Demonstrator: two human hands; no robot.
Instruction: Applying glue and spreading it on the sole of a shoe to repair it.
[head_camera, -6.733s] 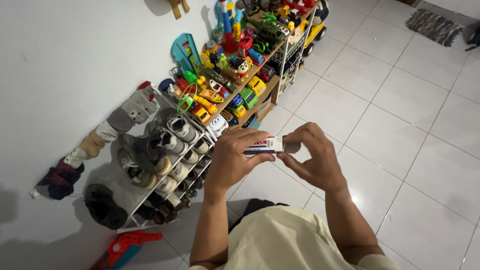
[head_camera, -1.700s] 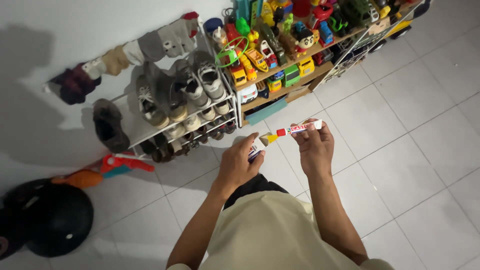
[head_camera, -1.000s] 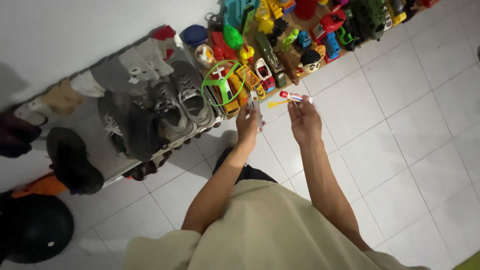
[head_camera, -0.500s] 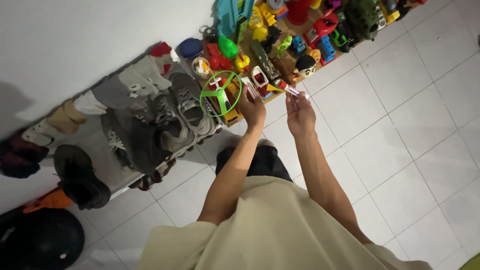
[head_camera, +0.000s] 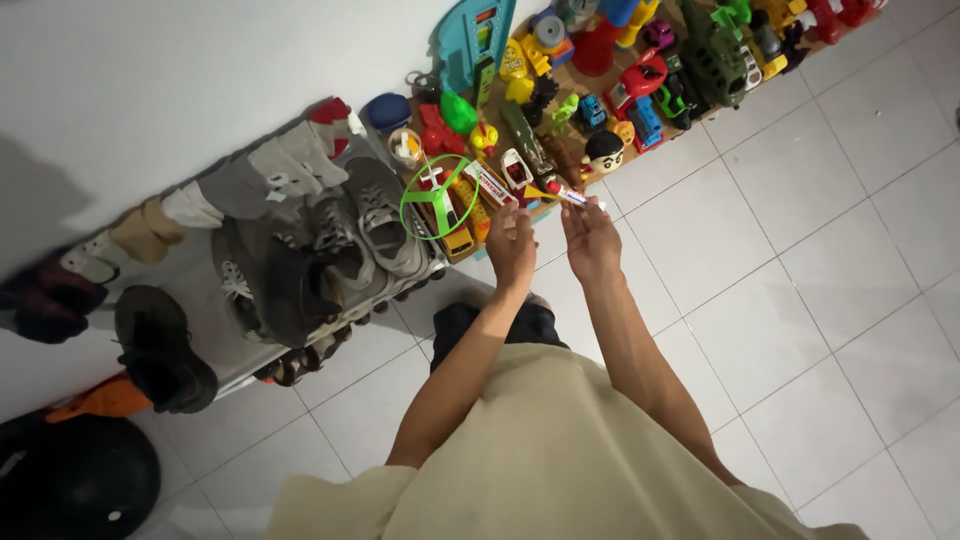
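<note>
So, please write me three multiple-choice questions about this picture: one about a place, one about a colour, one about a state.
1. Where does the shoe rack stand?
A. against the white wall
B. in the middle of the tiled floor
C. on a table

2. What colour is the ring-shaped toy near the left hand?
A. blue
B. green
C. black

3. What is the right hand doing?
A. hanging free
B. resting on a shoe
C. holding a small white and red tube

Answers:
1 A, the rack's back meets the wall.
2 B, the ring is bright green.
3 C, the tube sticks out above its fingertips.
</note>
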